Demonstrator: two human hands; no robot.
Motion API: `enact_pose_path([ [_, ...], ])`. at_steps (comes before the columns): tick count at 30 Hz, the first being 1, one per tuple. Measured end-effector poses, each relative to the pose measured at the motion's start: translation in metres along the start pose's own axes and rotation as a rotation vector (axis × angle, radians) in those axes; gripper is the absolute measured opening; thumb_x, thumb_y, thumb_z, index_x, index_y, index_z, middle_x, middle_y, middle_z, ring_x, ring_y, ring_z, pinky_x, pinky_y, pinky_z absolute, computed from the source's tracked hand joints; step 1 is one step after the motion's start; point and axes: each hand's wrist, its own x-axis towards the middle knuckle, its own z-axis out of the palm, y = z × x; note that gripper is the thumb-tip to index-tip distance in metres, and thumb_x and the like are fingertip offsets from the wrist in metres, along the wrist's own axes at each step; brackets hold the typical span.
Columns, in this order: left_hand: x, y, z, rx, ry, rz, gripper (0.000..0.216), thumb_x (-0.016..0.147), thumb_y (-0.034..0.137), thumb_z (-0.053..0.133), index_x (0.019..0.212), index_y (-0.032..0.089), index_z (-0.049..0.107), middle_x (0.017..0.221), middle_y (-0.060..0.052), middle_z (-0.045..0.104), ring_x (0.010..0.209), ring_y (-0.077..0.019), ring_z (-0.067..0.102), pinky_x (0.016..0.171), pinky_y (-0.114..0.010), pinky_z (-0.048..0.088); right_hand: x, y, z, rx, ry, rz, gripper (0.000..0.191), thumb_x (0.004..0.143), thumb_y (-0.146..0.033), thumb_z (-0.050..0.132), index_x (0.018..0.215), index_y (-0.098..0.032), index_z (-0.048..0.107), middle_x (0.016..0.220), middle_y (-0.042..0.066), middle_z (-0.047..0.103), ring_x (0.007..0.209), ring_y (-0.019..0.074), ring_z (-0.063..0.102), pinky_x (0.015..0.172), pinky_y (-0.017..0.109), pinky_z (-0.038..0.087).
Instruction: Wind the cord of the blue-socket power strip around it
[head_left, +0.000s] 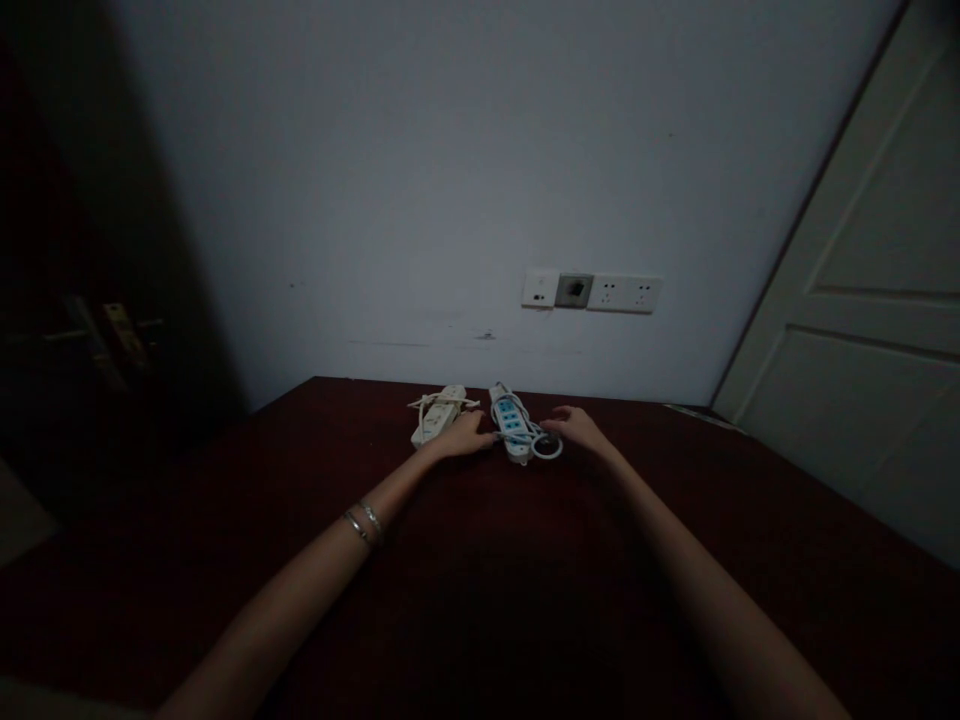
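Two power strips lie side by side at the back of the dark red table, each with its cord wound around it. The left one is a cream power strip (442, 411); the other is a white power strip with blue socket faces (509, 415). My left hand (461, 436) is between them, thumb and fingers apart, its thumb tip at the left edge of the blue-faced strip. To the right of that strip, my right hand (579, 428) has its fingers spread beside a white cord loop (547, 455). Whether either hand touches is hard to tell in the dim light.
Behind the table (480, 560) rises a pale wall with a row of white wall sockets (624, 294) and a grey outlet plate (574, 290). A white panelled door (862, 300) stands at the right. A dark door with a brass-coloured lock (126, 335) is at the left.
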Motion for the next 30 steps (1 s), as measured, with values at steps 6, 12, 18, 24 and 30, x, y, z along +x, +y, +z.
enact_pose_path([
  [6, 0.024, 0.002, 0.002, -0.024, -0.063, -0.017, 0.036, 0.081, 0.038, 0.045, 0.065, 0.013, 0.065, 0.061, -0.005, 0.064, 0.057, -0.0153, 0.058, 0.053, -0.022, 0.040, 0.021, -0.011, -0.008, -0.207, -0.200, -0.044, 0.044, 0.059, -0.053, 0.069, 0.079, -0.015, 0.069, 0.080, 0.008, 0.068, 0.081, 0.0215, 0.062, 0.069, 0.026, 0.045],
  [12, 0.043, 0.008, 0.018, 0.074, -0.069, -0.102, 0.035, 0.084, 0.029, 0.043, 0.061, 0.012, 0.064, 0.063, -0.010, 0.065, 0.063, -0.0182, 0.060, 0.060, -0.024, 0.042, 0.047, -0.031, 0.007, -0.278, -0.490, 0.020, 0.047, 0.048, -0.056, 0.075, 0.063, -0.012, 0.065, 0.057, 0.005, 0.060, 0.057, 0.0160, 0.056, 0.055, 0.027, 0.045],
  [18, 0.047, 0.009, 0.025, 0.104, -0.097, -0.129, 0.038, 0.088, 0.027, 0.036, 0.074, 0.008, 0.066, 0.079, -0.017, 0.067, 0.076, -0.0216, 0.063, 0.069, -0.026, 0.044, 0.055, -0.031, 0.023, -0.134, -0.659, 0.125, 0.046, 0.048, -0.048, 0.080, 0.071, -0.011, 0.064, 0.060, 0.005, 0.062, 0.053, 0.0116, 0.053, 0.049, 0.023, 0.044],
  [24, 0.044, 0.009, 0.027, 0.092, -0.126, -0.111, 0.038, 0.087, 0.027, 0.036, 0.075, 0.008, 0.066, 0.080, -0.015, 0.068, 0.074, -0.0200, 0.062, 0.070, -0.026, 0.044, 0.046, -0.019, 0.030, 0.086, -0.540, 0.171, 0.045, 0.050, -0.044, 0.080, 0.076, -0.012, 0.063, 0.067, 0.006, 0.066, 0.053, 0.0131, 0.057, 0.049, 0.023, 0.046],
  [30, 0.040, 0.020, 0.013, 0.052, -0.068, -0.072, 0.041, 0.087, 0.031, 0.036, 0.072, 0.008, 0.066, 0.075, -0.012, 0.067, 0.069, -0.0189, 0.060, 0.066, -0.025, 0.043, 0.027, -0.020, 0.035, 0.325, -0.362, 0.105, 0.050, 0.051, -0.036, 0.081, 0.091, -0.015, 0.060, 0.071, 0.004, 0.068, 0.055, 0.0146, 0.061, 0.051, 0.024, 0.049],
])
